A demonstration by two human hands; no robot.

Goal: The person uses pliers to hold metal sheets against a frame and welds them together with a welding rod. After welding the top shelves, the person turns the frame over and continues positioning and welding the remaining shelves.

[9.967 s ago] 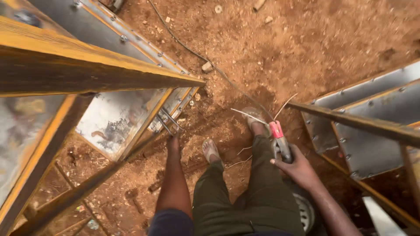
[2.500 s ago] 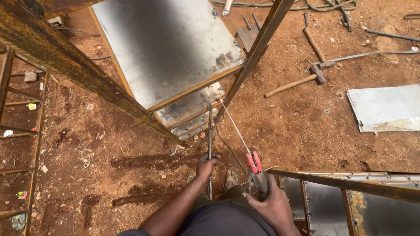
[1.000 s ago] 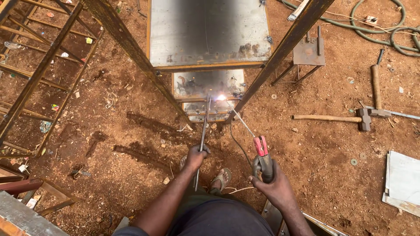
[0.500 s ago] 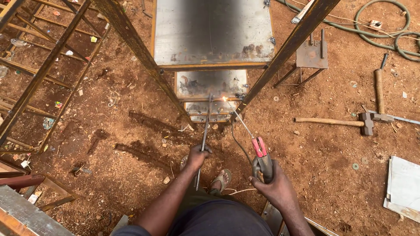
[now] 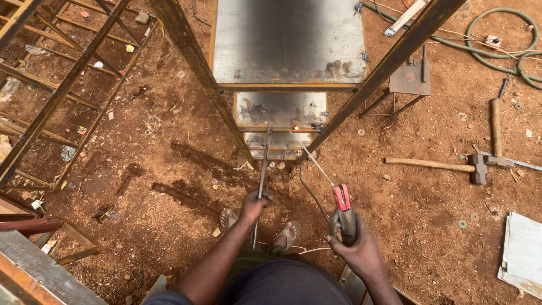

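On the far left, a rusty welded frame of angle-iron bars point(image 5: 68, 90) is laid over the red dirt floor point(image 5: 169, 186), apparently set aside out of the working area. Near the middle, a thin grey steel rod point(image 5: 263, 169) is held upright-slanting in the left hand point(image 5: 254, 204), the grip closed around its lower part, so that its far end is kept pressed against the lowest step of the grey sheet-metal steps framed in rusty angle iron point(image 5: 288, 45); it seems to be steadied there as the piece to be joined. Just right of it, a red-and-black electrode holder point(image 5: 343, 210) is clasped in the right hand point(image 5: 361, 251), the grip shut on its handle, with the slim welding electrode point(image 5: 314, 161) aimed at the same joint, where a small glow point(image 5: 294, 127) is seen. Farther right, a wooden-handled sledgehammer point(image 5: 446, 165) and a coiled green hose point(image 5: 497, 39) are left on the ground, within reach but well apart from the hands.
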